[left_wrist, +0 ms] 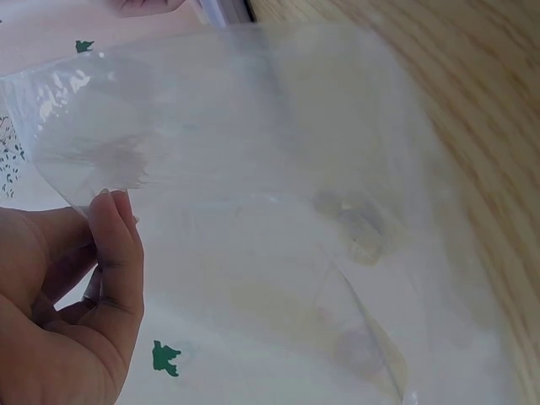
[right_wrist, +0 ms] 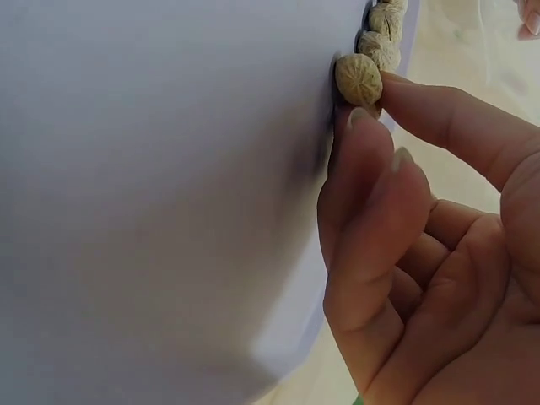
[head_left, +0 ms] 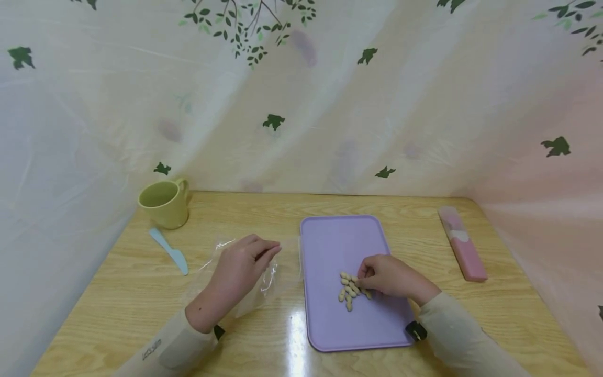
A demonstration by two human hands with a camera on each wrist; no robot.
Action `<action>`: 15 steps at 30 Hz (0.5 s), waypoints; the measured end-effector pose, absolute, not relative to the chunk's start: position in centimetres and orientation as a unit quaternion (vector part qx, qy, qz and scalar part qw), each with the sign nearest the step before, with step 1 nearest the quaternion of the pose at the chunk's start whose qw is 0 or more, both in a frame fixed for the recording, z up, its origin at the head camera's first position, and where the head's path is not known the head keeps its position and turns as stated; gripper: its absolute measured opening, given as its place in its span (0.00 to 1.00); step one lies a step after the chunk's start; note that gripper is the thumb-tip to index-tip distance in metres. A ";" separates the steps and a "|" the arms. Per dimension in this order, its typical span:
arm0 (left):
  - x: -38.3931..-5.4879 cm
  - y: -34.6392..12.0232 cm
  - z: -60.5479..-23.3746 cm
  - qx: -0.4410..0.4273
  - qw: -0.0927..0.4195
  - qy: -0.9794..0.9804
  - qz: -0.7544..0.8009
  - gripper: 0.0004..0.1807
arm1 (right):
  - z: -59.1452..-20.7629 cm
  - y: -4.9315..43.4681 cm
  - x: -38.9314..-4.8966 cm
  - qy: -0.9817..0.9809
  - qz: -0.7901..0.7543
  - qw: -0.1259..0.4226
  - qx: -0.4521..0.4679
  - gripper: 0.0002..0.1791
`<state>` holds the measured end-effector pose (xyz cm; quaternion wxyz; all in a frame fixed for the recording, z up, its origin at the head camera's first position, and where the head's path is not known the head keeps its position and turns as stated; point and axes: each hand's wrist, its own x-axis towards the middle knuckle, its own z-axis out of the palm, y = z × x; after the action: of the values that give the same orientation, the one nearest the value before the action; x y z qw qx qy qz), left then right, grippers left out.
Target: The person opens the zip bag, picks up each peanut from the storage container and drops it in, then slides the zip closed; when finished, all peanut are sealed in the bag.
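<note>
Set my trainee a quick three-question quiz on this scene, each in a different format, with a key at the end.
1. True or false: the right hand touches a peanut at the purple tray.
2. Fill in the missing word: the left hand pinches a clear plastic ____.
3. Multiple choice: in the head view, where does the pink case lie?
A) Left of the purple tray
B) On the purple tray
C) Right of the purple tray

Key:
1. True
2. bag
3. C
</note>
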<state>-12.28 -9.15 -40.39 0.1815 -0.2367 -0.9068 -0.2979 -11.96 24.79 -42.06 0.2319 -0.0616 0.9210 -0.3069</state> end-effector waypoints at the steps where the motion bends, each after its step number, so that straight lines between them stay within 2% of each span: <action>1: -12.3 -9.1 -40.4 -0.236 0.182 -0.907 -0.298 0.06 | -42.0 24.8 -11.9 0.921 -0.306 0.231 -0.063 0.09; 9: -12.2 -9.1 -40.5 -0.243 0.185 -0.906 -0.294 0.06 | -40.9 24.9 -11.8 0.923 -0.311 0.215 -0.064 0.11; 15: -12.2 -9.2 -40.5 -0.245 0.192 -0.902 -0.298 0.06 | -39.5 24.0 -12.2 0.924 -0.315 0.193 -0.098 0.10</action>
<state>-12.21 -9.20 -40.48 0.1921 -0.2449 -0.9024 -0.2979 -12.17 23.97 -39.49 0.1932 -0.0978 0.9242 -0.3147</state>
